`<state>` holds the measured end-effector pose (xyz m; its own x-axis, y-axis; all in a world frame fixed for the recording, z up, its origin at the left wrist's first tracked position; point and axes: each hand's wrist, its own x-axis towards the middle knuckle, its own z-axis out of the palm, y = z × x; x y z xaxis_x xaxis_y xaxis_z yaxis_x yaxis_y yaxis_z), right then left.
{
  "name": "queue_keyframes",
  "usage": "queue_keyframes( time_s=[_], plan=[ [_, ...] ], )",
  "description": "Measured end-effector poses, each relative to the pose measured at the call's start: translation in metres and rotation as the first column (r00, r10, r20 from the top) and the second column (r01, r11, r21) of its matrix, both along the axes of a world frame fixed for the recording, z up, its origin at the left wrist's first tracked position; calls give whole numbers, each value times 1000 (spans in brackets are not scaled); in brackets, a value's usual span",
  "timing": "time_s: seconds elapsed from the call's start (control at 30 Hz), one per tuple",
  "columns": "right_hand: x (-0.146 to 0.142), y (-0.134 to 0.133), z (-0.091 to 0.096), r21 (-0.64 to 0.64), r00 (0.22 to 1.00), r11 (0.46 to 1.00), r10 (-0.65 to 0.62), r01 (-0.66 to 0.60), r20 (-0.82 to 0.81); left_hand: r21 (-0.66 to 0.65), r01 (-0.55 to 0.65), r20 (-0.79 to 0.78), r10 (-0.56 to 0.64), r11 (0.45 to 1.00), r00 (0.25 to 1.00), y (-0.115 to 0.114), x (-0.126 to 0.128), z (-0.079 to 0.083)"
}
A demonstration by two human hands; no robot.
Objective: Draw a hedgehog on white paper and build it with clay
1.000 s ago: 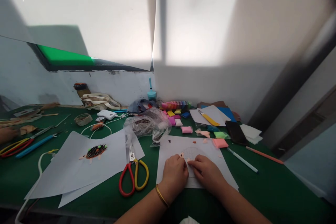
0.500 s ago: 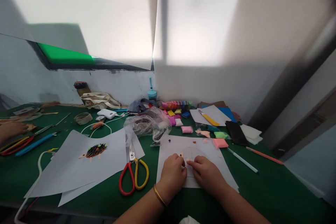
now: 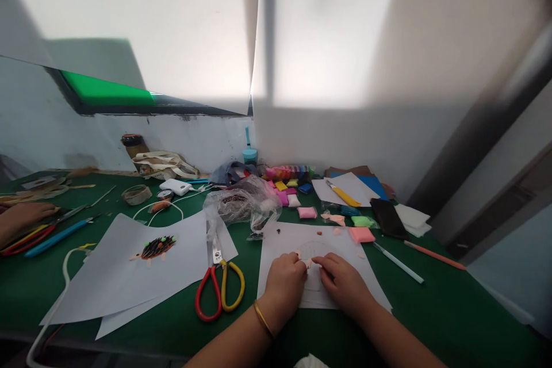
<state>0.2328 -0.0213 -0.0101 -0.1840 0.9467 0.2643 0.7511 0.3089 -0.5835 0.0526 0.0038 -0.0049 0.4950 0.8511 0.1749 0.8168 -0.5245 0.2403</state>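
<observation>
Both my hands rest on a white sheet (image 3: 284,238) with a faint pencilled half-circle on the green table. My left hand (image 3: 287,282), a gold bangle on its wrist, has its fingers curled and pinches a small peach bit of clay (image 3: 309,263) against the paper. My right hand (image 3: 341,283) is also curled, its fingertips meeting the left ones at that bit. Tiny clay crumbs lie on the sheet above the hands.
Red-and-yellow scissors (image 3: 219,287) lie left of the sheet, beside papers bearing a small clay hedgehog (image 3: 156,248). Coloured clay blocks (image 3: 361,234), a plastic bag (image 3: 241,204), pens (image 3: 399,263) and a black phone (image 3: 387,217) lie behind. Another person's hand (image 3: 21,215) rests at far left.
My hands stayed on the sheet, fingertips shifting slightly over the peach bit. The other person's hand at far left slid further into view.
</observation>
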Motion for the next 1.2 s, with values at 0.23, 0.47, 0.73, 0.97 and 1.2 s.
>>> queue_keyframes(
  time_s=[0.23,0.47,0.73,0.97,1.2],
  plan=[
    [1,0,1,29,999,1000,-9,10,-47,116,-13,57,7,993,998,-5,4,-1],
    [1,-1,3,47,997,999,-9,13,-80,-95,7,384,30,995,923,-6,2,8],
    [2,-1,2,55,996,998,-4,9,-91,-203,81,609,61,976,791,-4,-1,3],
    [2,-2,3,42,996,999,-6,10,-87,-169,26,533,69,985,843,-6,-4,8],
    [3,0,1,59,996,998,-4,9,-93,-78,-20,449,53,997,892,-9,-3,11]
  ],
)
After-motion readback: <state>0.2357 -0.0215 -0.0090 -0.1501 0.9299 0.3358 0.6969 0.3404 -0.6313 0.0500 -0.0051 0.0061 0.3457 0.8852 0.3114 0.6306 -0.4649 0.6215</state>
